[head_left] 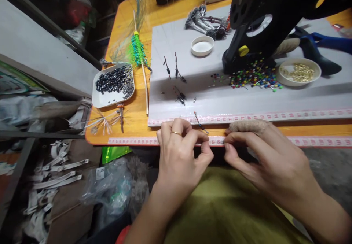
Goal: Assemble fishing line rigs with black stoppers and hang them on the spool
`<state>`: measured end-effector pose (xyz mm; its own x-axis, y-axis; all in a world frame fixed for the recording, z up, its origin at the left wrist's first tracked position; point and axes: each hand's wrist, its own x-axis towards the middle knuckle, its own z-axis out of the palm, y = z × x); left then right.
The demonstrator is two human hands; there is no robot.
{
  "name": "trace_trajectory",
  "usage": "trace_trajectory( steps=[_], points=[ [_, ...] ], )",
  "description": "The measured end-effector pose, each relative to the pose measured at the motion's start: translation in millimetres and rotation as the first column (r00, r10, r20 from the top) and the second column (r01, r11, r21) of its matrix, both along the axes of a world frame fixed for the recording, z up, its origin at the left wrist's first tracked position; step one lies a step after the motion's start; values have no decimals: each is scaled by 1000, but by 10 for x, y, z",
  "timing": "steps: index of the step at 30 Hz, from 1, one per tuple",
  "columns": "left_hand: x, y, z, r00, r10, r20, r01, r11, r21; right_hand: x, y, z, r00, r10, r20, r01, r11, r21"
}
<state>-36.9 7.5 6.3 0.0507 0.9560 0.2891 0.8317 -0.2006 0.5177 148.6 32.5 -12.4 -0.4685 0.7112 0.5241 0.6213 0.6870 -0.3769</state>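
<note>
1. Left hand (183,152), right hand (268,154): thumbs near forefingers; couldn't tell if clamped
2. Pink-and-white numbered tape (319,141) edged the orange wooden table (140,126) beside both
3. Thin dark beaded strand (200,123) lay near the left

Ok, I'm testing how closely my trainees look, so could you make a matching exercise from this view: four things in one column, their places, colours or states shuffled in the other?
Things
1. Left hand
2. Right hand
3. Ball-headed pins
4. Glossy black cylinders

Places, colours or states
A. In a white tray
B. A finger wrapped in a beige covering
C. Many-coloured, scattered near gold-coloured pieces
D. Wears a gold-coloured ring

Pairs: 1-D, 2-B, 3-C, 4-A
</note>
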Motion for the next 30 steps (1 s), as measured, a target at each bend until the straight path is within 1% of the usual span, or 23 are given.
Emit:
trace_trajectory(
  steps=[4, 9, 13, 18, 23, 30],
  points=[
    [-13, -4, -27, 1000, 0, 14, 0, 1000, 11, 34, -11, -6, 1000, -9, 1, 9, 1000, -8],
    [-26, 3, -54, 999, -29, 30, 28, 999, 20, 58, -23, 8, 999, -32, -4, 32, 999, -13],
    [-18, 10, -63, 1000, -14, 21, 13, 999, 48, 73, -32, 26, 999, -54, -8, 54, 998, -25],
    [-12, 6, -63, 1000, -20, 20, 19, 999, 37, 111, -40, 17, 997, -77, 3, 77, 997, -30],
    [-8, 10, -65, 1000, -14, 22, 12, 998, 68, 142, -43, 21, 996, -93, 1, 93, 995, -35],
    [-40, 28, -40, 999, -40, 5, 40, 999, 16, 188, -52, 41, 995, -98, -2, 98, 994, -58]
  ],
)
